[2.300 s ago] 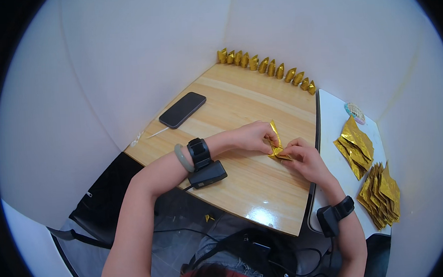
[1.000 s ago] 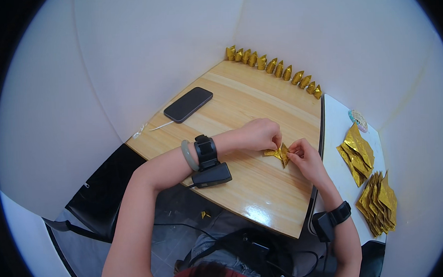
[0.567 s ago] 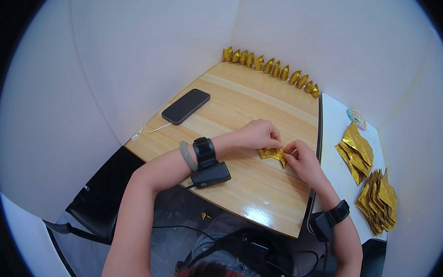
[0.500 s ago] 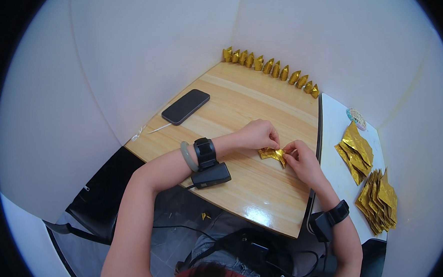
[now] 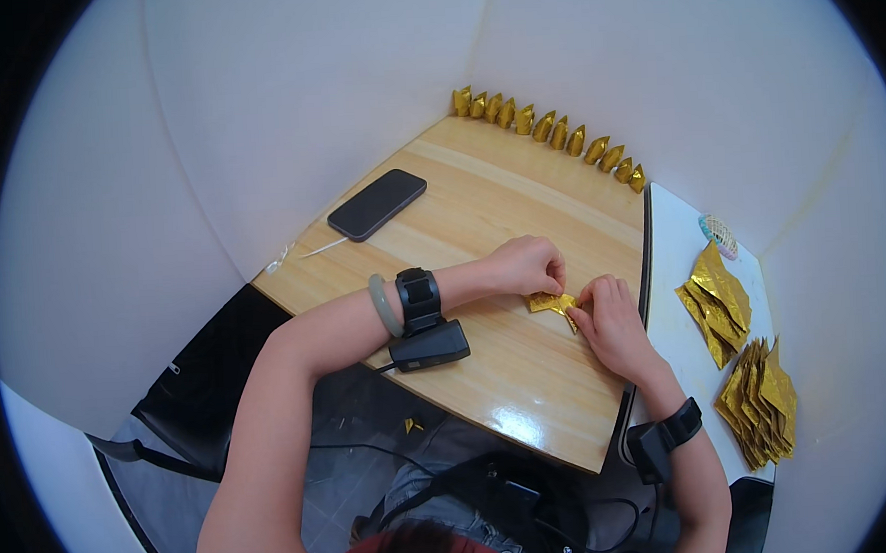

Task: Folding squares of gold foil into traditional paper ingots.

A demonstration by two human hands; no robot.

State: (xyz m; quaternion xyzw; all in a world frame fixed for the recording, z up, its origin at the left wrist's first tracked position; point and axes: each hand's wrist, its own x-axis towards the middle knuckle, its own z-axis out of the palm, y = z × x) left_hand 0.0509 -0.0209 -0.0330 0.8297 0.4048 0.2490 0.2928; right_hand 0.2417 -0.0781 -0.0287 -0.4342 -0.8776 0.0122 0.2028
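Gold foil piece [image 5: 552, 303]: small, partly folded, lying on the wooden desk [image 5: 480, 224] near its right edge; left hand [image 5: 530, 265] curled over it, fingertips pinching its upper edge; right hand [image 5: 611, 320] fingers closed on its right end, pressing it to the desk; row of folded gold shapes [image 5: 548, 136] along the far edge; dark phone [image 5: 377, 204] at left, cable attached; loose gold sheets [image 5: 738, 351] stacked on the white surface [image 5: 675, 264] at right.
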